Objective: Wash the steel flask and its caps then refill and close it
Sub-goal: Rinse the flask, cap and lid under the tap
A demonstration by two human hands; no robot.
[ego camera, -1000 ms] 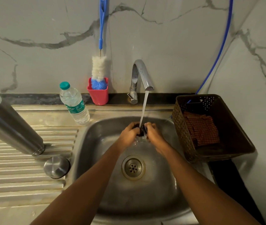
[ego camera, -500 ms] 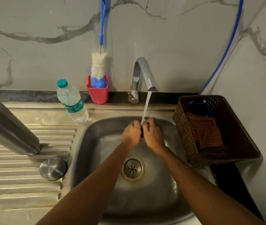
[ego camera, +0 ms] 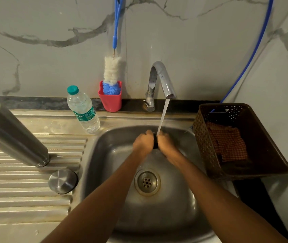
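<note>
My left hand and my right hand press together around a small black cap under the running water of the tap, above the steel sink. Only a dark sliver of the cap shows between the hands. The steel flask stands upside down on the ribbed draining board at the left. A round steel cap sits on the board in front of it.
A plastic water bottle with a teal lid stands behind the sink's left corner. A red holder with a bottle brush is at the wall. A brown basket holding a checked cloth is at the right.
The hands have closed tighter around the black cap and shifted slightly right under the stream. The flask and steel cap lie as before.
</note>
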